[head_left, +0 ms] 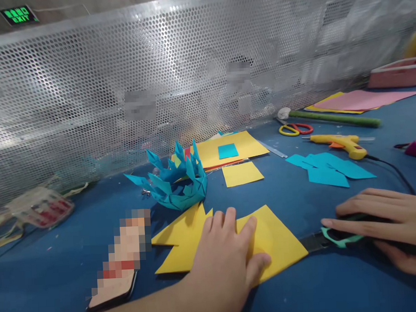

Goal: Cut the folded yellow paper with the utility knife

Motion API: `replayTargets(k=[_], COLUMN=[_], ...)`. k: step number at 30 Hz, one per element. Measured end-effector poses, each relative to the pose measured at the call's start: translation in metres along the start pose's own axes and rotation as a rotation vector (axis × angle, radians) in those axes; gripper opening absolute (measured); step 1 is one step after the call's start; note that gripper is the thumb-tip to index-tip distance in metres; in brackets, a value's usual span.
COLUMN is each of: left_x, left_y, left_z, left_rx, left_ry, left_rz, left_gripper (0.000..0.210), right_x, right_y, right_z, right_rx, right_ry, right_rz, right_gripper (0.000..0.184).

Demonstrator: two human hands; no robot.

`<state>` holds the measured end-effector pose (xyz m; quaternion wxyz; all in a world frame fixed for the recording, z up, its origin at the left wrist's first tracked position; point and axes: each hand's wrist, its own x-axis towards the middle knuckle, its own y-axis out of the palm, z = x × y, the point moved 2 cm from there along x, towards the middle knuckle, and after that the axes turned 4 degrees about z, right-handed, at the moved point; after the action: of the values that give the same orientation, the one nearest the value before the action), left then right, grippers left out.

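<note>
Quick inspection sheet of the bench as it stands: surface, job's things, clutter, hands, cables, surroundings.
Surface: blue table, paper scraps scattered.
Job's things: yellow paper flat, partly cut to points; teal-handled scissors beside it.
Clutter: teal paper crown, yellow sheets, teal squares, glue gun, red-yellow scissors, green rod, phone.
Hands: left hand pressing yellow paper; right hand on scissors.
Cables: glue gun cord runs right.
Surroundings: perforated metal screen, exit sign.
</note>
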<state>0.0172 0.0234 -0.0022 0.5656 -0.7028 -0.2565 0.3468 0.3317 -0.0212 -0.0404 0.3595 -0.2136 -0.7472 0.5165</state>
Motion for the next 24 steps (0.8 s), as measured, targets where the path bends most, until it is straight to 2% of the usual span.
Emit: replayTargets(k=[2, 4, 7, 9, 11, 17, 24], left_x=[0.000, 0.002, 0.006, 0.008, 0.010, 0.012, 0.012], left_y=[0.002, 0.003, 0.004, 0.005, 0.006, 0.008, 0.006], left_z=[0.003, 0.005, 0.007, 0.009, 0.010, 0.012, 0.013], left_rx=[-0.015, -0.058, -0.161, -0.217, -0.232, -0.186, -0.192], left_ry=[0.060, 0.178, 0.293, 0.284, 0.265, 0.265, 0.261], left_rz=[-0.042, -0.066, 0.019, 0.105, 0.143, 0.195, 0.216], left_gripper=[0.056, 0.053, 0.051, 0.053, 0.053, 0.055, 0.056], right_x=[0.006, 0.011, 0.014, 0.014, 0.016, 0.027, 0.022], right_y=[-0.001, -0.002, -0.002, -0.001, 0.000, 0.002, 0.006], right_z=[0.001, 0.003, 0.005, 0.007, 0.009, 0.012, 0.012], right_rx=[-0.115, -0.137, -0.151, -0.162, -0.160, -0.148, -0.134], right_ry=[-0.111, -0.146, -0.160, -0.158, -0.177, -0.245, -0.215], right_rz=[0.010, 0.002, 0.005, 0.016, 0.016, -0.026, -0.032], right_gripper=[0.063, 0.064, 0.063, 0.063, 0.063, 0.053, 0.044])
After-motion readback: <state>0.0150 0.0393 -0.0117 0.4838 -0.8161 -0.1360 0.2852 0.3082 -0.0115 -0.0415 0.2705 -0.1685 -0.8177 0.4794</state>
